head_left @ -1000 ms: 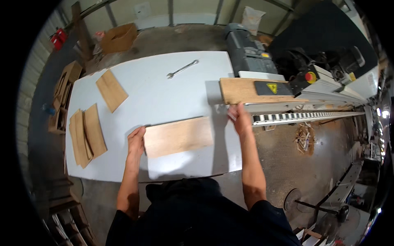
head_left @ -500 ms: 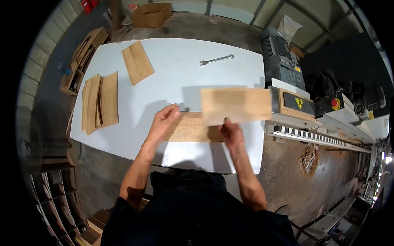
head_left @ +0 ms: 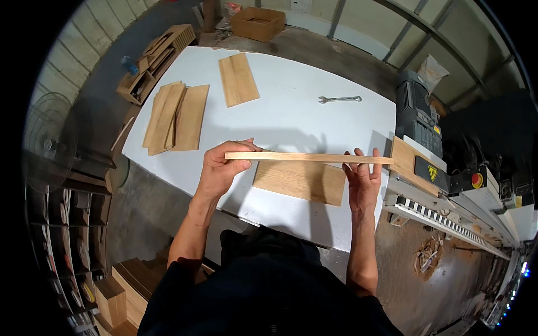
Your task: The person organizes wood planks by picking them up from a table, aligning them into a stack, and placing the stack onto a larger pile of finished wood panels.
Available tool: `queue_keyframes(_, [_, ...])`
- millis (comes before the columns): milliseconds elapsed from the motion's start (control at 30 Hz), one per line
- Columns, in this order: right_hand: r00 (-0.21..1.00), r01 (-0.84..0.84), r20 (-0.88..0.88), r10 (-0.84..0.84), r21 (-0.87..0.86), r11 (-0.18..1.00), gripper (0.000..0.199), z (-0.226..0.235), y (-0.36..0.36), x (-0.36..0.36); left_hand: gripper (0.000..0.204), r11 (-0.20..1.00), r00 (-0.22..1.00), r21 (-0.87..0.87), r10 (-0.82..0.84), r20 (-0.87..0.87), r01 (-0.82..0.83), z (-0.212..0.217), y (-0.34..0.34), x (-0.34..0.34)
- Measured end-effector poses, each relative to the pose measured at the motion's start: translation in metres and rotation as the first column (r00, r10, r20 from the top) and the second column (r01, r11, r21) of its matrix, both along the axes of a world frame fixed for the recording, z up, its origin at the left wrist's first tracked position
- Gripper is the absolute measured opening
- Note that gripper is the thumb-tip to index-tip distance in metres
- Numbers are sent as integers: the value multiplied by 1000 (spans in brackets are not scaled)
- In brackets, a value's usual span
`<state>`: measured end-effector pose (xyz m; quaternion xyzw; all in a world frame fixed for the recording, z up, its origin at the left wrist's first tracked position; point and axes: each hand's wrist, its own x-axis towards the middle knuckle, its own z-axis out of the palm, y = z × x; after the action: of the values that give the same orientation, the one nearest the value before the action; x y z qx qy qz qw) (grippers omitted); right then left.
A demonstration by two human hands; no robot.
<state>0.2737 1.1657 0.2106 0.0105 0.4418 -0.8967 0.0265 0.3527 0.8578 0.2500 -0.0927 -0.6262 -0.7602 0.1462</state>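
A wooden board (head_left: 308, 158) is held up over the table with its narrow long edge facing me. My left hand (head_left: 221, 171) grips its left end, thumb below the edge and fingers over the top. At the right end my right hand (head_left: 363, 179) holds it between thumb and fingers, some fingertips showing above the edge. Beneath it, a second wooden board (head_left: 300, 182) lies flat on the white table (head_left: 291, 126), partly in shadow. A single board (head_left: 239, 80) rests further back, and a loose pile of boards (head_left: 174, 117) sits at the left.
A combination wrench (head_left: 340, 99) lies at the back right of the table. Along the right side stands a machine with a motor (head_left: 416, 101), a red stop button (head_left: 477, 180) and a toothed rail (head_left: 431, 215). A cardboard box (head_left: 258, 24) is on the floor behind.
The held board has turned from its broad face to its edge. My left hand, empty before, has taken its left end. The whole view has shifted, with the table's things appearing further right.
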Motion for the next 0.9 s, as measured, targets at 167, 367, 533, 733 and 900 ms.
queue_keyframes(167, [996, -50, -66, 56, 78, 996, 58, 8, -7, 0, 23, 1000, 998, -19, -2, -65, 1, 7, -9, 10])
queue_keyframes(367, [997, -62, -41, 65, 68, 996, 66, 2, -17, 7, 21, 999, 999, -31, 21, -42, -22, 11, -15, 25])
queue_keyframes(533, [958, -198, 118, 262, -390, 899, 78, -12, -31, 18, 24, 995, 1000, 98, 25, 7, -25, -9, -6, 33])
queue_keyframes(733, [901, -393, 55, 430, -313, 865, 40, -52, -62, 35, 67, 972, 933, 19, -231, 275, 235, -22, -55, 23])
queue_keyframes(900, [903, -394, 70, 423, -254, 883, 35, -55, -72, 32, 107, 284, 645, -930, 671, 366, 233, -123, -188, -39])
